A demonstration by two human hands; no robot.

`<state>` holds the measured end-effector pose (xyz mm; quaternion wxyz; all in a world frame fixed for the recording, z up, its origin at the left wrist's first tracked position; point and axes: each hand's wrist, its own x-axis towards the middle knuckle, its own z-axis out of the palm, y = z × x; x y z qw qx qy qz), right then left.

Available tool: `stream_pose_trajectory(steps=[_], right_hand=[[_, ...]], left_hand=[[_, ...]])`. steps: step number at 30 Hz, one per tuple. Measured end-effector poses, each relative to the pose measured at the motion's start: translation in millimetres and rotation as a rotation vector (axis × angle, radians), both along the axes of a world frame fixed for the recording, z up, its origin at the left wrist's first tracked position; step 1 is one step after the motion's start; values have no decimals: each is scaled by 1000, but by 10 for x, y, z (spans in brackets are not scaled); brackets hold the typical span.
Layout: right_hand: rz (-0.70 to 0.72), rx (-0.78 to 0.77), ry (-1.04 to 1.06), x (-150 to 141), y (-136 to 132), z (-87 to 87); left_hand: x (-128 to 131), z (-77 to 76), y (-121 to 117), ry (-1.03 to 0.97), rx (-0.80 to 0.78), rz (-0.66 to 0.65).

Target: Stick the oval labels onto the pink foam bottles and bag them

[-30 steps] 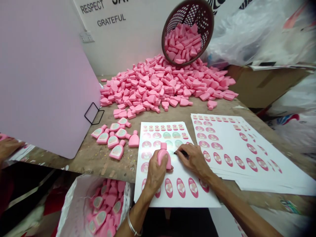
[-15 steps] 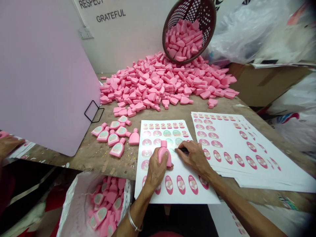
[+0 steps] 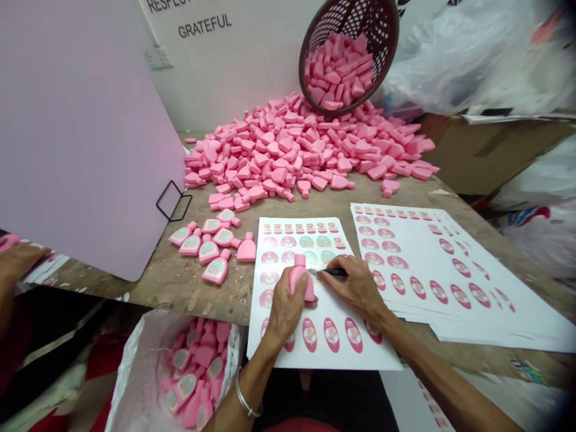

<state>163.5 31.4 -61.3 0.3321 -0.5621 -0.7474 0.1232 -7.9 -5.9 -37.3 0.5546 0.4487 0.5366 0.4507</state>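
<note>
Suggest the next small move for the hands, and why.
Probably lift the nearest label with the tip of the craft knife in the right hand and lay it on the pink bottle in the left hand. The bottle's visible face looks bare, the tip sits over the sticker sheet, and the labelled bottles nearby carry similar labels.

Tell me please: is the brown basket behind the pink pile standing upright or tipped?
Tipped: the brown plastic basket lies leaning on its side, its open mouth turned toward the table, with pink bottle-shaped pieces inside it and heaped below.
</note>
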Motion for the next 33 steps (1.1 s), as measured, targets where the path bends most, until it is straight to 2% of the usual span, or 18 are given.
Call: stream_pose_trajectory(steps=[2, 5, 8, 11, 16, 33], right_hand=[[-16, -106, 177, 24, -7, 68], [-59, -266, 426, 37, -58, 265], [-38, -328, 494, -32, -150, 485], [1, -371, 484, -166, -238, 608], [18, -341, 466, -306, -274, 627], [-5, -278, 456, -342, -287, 646]], left_hand=[[-4, 3, 5, -46, -13, 25], [-22, 25, -4, -185, -86, 48], [-39, 89, -33, -401, -158, 82], [-47, 185, -61, -541, -155, 80], [-71, 274, -81, -597, -124, 33], [-74, 297, -88, -585, -109, 28]])
